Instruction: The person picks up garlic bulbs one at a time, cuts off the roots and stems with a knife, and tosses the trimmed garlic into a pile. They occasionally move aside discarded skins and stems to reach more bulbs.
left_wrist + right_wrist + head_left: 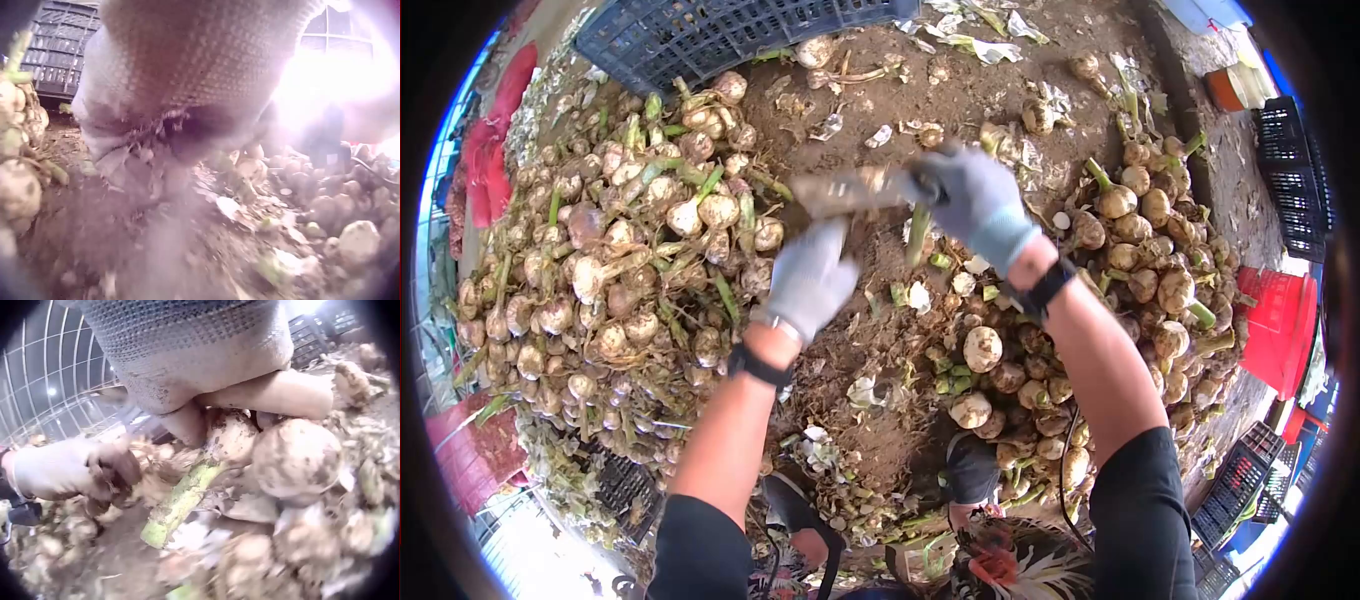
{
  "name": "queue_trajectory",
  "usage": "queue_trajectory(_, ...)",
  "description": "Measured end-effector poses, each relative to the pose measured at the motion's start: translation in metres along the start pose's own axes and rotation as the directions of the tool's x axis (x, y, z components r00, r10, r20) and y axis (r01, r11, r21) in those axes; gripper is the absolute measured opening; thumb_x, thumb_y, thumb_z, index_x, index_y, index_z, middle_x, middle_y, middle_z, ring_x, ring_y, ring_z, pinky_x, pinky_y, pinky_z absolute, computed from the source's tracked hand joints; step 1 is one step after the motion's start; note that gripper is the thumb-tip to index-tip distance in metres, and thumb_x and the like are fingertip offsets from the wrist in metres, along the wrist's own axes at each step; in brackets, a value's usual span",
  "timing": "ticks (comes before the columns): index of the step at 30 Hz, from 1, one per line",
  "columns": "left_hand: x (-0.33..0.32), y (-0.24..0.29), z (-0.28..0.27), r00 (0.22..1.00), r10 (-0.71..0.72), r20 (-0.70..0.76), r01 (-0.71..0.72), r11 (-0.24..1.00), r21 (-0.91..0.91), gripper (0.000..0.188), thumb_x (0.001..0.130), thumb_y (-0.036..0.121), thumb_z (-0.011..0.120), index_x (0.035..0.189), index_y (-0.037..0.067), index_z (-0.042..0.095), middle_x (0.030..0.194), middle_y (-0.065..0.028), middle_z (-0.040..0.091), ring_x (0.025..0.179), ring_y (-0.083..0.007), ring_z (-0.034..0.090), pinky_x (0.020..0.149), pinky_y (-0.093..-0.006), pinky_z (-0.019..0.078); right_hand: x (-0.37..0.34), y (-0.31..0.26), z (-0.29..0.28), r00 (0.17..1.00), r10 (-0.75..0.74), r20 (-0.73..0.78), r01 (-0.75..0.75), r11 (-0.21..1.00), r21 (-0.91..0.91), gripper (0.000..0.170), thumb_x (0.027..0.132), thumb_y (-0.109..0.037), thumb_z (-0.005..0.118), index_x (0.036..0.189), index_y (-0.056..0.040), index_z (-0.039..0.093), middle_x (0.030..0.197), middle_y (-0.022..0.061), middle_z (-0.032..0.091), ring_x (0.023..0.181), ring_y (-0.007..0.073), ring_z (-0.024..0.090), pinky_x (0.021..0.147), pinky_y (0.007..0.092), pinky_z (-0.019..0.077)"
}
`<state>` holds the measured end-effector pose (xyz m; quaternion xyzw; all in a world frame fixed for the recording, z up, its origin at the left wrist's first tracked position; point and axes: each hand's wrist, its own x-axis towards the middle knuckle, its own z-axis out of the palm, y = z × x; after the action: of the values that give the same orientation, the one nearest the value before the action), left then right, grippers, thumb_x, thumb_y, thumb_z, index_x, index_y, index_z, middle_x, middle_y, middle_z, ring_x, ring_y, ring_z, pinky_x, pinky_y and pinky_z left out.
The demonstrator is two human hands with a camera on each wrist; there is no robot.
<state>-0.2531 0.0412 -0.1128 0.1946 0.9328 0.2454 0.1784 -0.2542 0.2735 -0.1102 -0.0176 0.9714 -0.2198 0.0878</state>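
By the head camera, the ground [860, 108] is viewed from above, forward and down. By the wrist cameras, the left hand [187, 75] and the right hand [194, 356] are viewed very closely, from low. By all three views, the left hand is shared.

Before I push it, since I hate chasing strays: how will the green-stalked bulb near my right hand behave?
The bulb may roll, but likely in a curve, since a stalk sticks out of its round body. The stalk looks fairly stiff, as it juts out straight. Its dirt-smeared surface suggests it probably won't be very slippery.
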Motion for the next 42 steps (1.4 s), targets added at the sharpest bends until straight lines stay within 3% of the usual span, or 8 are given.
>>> queue_trajectory(11, -0.142, 0.037, -0.007, 0.812, -0.348, 0.468, 0.551, 0.194, -0.811, 0.036, 0.083, 0.007, 0.064, 0.119, 0.003, 0.061, 0.096, -0.0019, 0.065, 0.080, -0.0067, 0.058, 0.072, -0.0241, 0.0495, -0.143, -0.097, 0.012, 0.971, -0.171, -0.165, 0.237, 0.713, 0.660, 0.044, 0.077, -0.014, 0.078, 0.119, -0.0111, 0.066, 0.114, 0.0121, 0.067, 0.096, 0.0321, 0.068, 0.081, 0.0408, 0.0557)
queue_trajectory(13, -0.152, 0.043, 0.001, 0.885, -0.331, 0.327, 0.430, 0.312, -0.847, 0.038, 0.082, 0.005, 0.064, 0.119, 0.002, 0.060, 0.099, -0.0027, 0.065, 0.083, -0.0079, 0.059, 0.075, -0.0251, 0.0501, -0.161, -0.095, -0.001, 0.993, 0.083, 0.084, -0.112, 0.440, 0.891, 0.039, 0.079, -0.017, 0.078, 0.116, -0.0069, 0.066, 0.102, 0.0154, 0.069, 0.088, 0.0342, 0.068, 0.076, 0.0382, 0.0547)
queue_trajectory(17, -0.178, 0.047, 0.001, 0.977, -0.186, 0.108, 0.194, 0.547, -0.815, 0.035, 0.080, 0.002, 0.066, 0.114, 0.002, 0.060, 0.109, -0.0038, 0.063, 0.088, -0.0115, 0.062, 0.081, -0.0272, 0.0522, -0.199, -0.089, -0.002, 0.998, -0.033, -0.056, 0.055, 0.883, 0.467, 0.035, 0.076, -0.012, 0.075, 0.110, -0.0090, 0.066, 0.092, 0.0126, 0.067, 0.084, 0.0329, 0.068, 0.073, 0.0397, 0.0546)
queue_trajectory(33, -0.239, 0.033, 0.026, 0.932, -0.301, 0.200, 0.258, 0.170, -0.951, 0.066, 0.084, 0.002, 0.074, 0.142, 0.001, 0.042, 0.129, -0.0081, 0.059, 0.116, -0.0151, 0.058, 0.093, -0.0299, 0.0530, -0.238, -0.098, 0.007, 0.997, -0.076, -0.002, 0.072, 0.932, 0.356, 0.020, 0.075, -0.009, 0.065, 0.095, -0.0112, 0.063, 0.079, 0.0115, 0.065, 0.072, 0.0347, 0.067, 0.064, 0.0452, 0.0528)
queue_trajectory(36, -0.216, 0.094, -0.042, 0.954, 0.068, 0.292, 0.112, 0.822, -0.558, 0.054, 0.073, 0.020, 0.087, 0.119, 0.003, 0.065, 0.106, -0.0077, 0.070, 0.102, -0.0185, 0.067, 0.092, -0.0312, 0.0533, -0.226, -0.065, 0.025, 0.910, 0.248, 0.331, -0.368, 0.851, 0.374, 0.012, 0.083, -0.012, 0.063, 0.093, -0.0078, 0.068, 0.081, 0.0181, 0.069, 0.074, 0.0366, 0.068, 0.064, 0.0444, 0.0550)
queue_trajectory(37, -0.218, 0.099, -0.035, 0.968, 0.034, 0.250, 0.168, 0.654, -0.737, 0.057, 0.073, 0.021, 0.087, 0.121, 0.003, 0.062, 0.110, -0.0085, 0.069, 0.104, -0.0184, 0.067, 0.093, -0.0315, 0.0528, -0.232, -0.054, 0.034, 0.934, 0.198, 0.297, -0.283, 0.918, 0.277, 0.015, 0.087, -0.016, 0.067, 0.098, -0.0046, 0.069, 0.080, 0.0133, 0.072, 0.069, 0.0297, 0.069, 0.062, 0.0383, 0.0548)
queue_trajectory(38, -0.223, 0.104, -0.028, 0.978, 0.000, 0.207, 0.186, 0.444, -0.876, 0.061, 0.073, 0.021, 0.088, 0.124, 0.003, 0.060, 0.114, -0.0092, 0.069, 0.106, -0.0184, 0.066, 0.094, -0.0317, 0.0522, -0.238, -0.056, 0.042, 0.927, 0.181, 0.328, -0.357, 0.692, 0.627, 0.019, 0.088, -0.017, 0.069, 0.101, -0.0030, 0.069, 0.079, 0.0083, 0.071, 0.067, 0.0230, 0.068, 0.062, 0.0343, 0.0537)
queue_trajectory(42, -0.202, 0.097, -0.008, 0.994, 0.112, 0.009, -0.088, 0.831, -0.549, 0.041, 0.086, 0.004, 0.071, 0.124, 0.000, 0.058, 0.124, -0.0126, 0.062, 0.116, -0.0252, 0.061, 0.098, -0.0378, 0.0493, -0.245, -0.080, 0.009, 0.904, 0.102, 0.416, -0.385, -0.231, 0.893, 0.030, 0.093, -0.020, 0.071, 0.115, 0.0004, 0.068, 0.085, 0.0009, 0.070, 0.070, 0.0077, 0.062, 0.062, 0.0240, 0.0494)
